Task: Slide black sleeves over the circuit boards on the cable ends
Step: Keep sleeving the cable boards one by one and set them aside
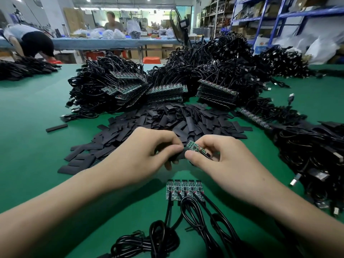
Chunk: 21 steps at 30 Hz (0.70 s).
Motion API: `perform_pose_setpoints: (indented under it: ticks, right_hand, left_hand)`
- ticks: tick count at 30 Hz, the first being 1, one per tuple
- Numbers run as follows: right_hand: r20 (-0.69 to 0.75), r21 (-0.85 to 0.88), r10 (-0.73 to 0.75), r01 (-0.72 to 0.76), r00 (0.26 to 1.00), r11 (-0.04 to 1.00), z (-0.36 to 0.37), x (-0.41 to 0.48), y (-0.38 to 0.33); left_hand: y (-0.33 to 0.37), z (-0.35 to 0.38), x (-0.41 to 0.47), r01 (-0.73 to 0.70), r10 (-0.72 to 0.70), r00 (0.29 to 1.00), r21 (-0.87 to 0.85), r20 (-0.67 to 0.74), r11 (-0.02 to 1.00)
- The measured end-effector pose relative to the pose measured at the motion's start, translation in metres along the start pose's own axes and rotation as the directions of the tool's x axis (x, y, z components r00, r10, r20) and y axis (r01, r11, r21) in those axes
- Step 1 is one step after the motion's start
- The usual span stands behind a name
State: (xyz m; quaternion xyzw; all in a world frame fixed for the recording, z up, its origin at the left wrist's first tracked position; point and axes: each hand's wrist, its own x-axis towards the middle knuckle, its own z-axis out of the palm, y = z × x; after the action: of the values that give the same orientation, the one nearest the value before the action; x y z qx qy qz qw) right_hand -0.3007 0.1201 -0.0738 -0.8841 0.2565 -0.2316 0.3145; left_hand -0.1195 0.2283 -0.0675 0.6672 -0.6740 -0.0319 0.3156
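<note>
Any marking on the boards was too small to read. The left hand [149,151] was curled around a black sleeve [177,155], thumb and fingertips pinching it just above the bench [37,127]. The right hand [219,157] pinched a small green circuit board [195,147] between thumb and fingers, the board tilted and lying against the sleeve; whether it had entered the sleeve could not be told. Near the person, below the hands, a row of five bare boards [184,189] lay side by side on the green bench, each joined to a black cable [195,220] that looped toward the near edge. Just beyond the hands spread a pile of loose sleeves [167,118], with a single sleeve [56,127] lying apart to the left. Behind it stood stacks of boards [167,92] backed by heaps of coiled cables [214,62], and more cables lay at the right. Across the room, a long table [111,41] with a blue cover carried white bags; one person [31,40] bent over at the left, another person [113,21] stood behind the table, and blue shelving [279,15] with boxes filled the right side.
</note>
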Motion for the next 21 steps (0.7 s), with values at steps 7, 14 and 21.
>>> perform_pose_setpoints:
  ticks: [7,14,21]
  right_hand:
    - [0.123,0.260,0.008,-0.040,0.992,0.965,0.004,-0.002,-0.004]
    - [0.176,0.281,-0.001,-0.049,0.984,0.958,0.010,-0.005,-0.006]
    - [0.207,0.262,-0.008,-0.048,0.978,0.964,0.008,-0.002,-0.002]
  left_hand:
    - [0.015,-0.002,-0.029,0.075,-0.099,0.986,-0.169,-0.137,0.983]
    - [0.009,-0.004,-0.043,-0.069,0.086,0.969,0.078,-0.233,0.995]
    - [-0.001,-0.008,-0.046,0.050,-0.070,0.961,-0.083,-0.266,0.995]
